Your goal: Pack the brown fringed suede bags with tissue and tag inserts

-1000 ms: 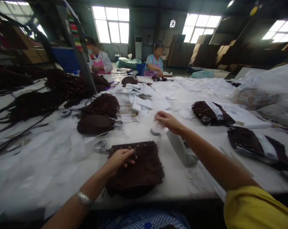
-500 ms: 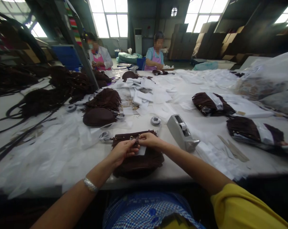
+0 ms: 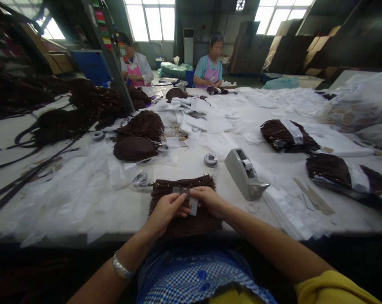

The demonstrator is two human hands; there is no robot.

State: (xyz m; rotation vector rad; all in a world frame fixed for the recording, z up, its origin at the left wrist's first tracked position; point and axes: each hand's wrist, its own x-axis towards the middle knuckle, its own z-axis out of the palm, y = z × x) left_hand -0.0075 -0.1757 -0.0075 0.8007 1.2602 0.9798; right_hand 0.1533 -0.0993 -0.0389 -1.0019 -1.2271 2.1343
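A dark brown fringed bag (image 3: 165, 190) lies in front of me at the table's near edge, with metal eyelets along its top. Over its front, both hands pinch a small grey translucent sheet (image 3: 193, 208) around short brown strap ends, which the fingers partly cover. My left hand (image 3: 168, 210) is closed at the sheet's left side, thumb pressed against the fingers. From the right, my right hand (image 3: 208, 197) grips the sheet's upper edge with thumb and fingertips. Beyond the bag are a grey tape dispenser (image 3: 244, 175) and a coiled strap in clear wrap (image 3: 211, 159).
Clear plastic bags (image 3: 67, 185) cover the table's left. More brown bags (image 3: 135, 148) lie ahead left, and wrapped fringed bags (image 3: 287, 136) at right. White paper packets (image 3: 194, 122) are heaped centrally. A metal post (image 3: 115, 63) rises at left. Two co-workers (image 3: 210, 69) work across the table.
The view has tilted slightly down. The grey sheet now shows on both sides of the brown strap ends, and the bag's fringed front lies flatter. Both hands stay closed at the same spot.
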